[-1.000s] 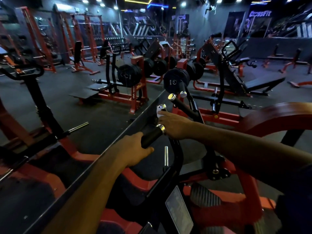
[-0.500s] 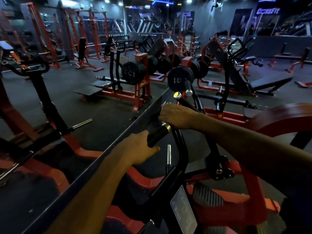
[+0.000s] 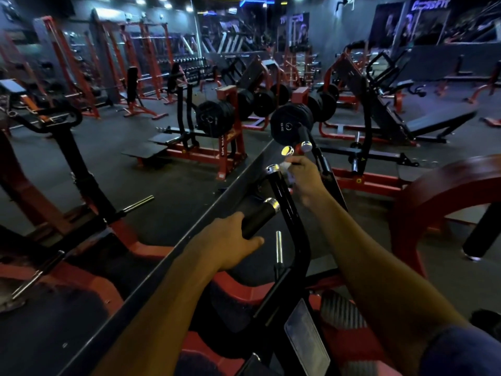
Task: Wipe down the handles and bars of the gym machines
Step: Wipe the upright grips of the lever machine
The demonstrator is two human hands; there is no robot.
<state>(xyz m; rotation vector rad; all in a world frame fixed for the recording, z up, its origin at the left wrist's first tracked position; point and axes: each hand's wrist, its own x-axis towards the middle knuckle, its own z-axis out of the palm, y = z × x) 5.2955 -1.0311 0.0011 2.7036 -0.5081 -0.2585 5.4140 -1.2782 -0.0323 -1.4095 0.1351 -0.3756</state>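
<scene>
the left hand [image 3: 230, 241] is gripping the lower black handle [image 3: 257, 217], fingers curled round its near end, steadying the machine. that handle's long axis is running from the hand toward two o'clock and ending in a chrome cap. the right hand [image 3: 305, 179] is pinching a pale cloth [image 3: 287, 169], partly blurred, just beside the chrome-capped top of the upright black bar [image 3: 284, 202], which is rising from the frame toward eleven o'clock. from the right hand the bar's top is lying at about nine o'clock, almost touching, so the right hand looks the nearer one for wiping it. two more capped handles [image 3: 296, 149] are standing just beyond, at twelve o'clock from the cloth. open room is lying to the right of the bar, toward three o'clock; on the left a long dark edge [image 3: 189, 240] is running close alongside, leaving that side tighter.
</scene>
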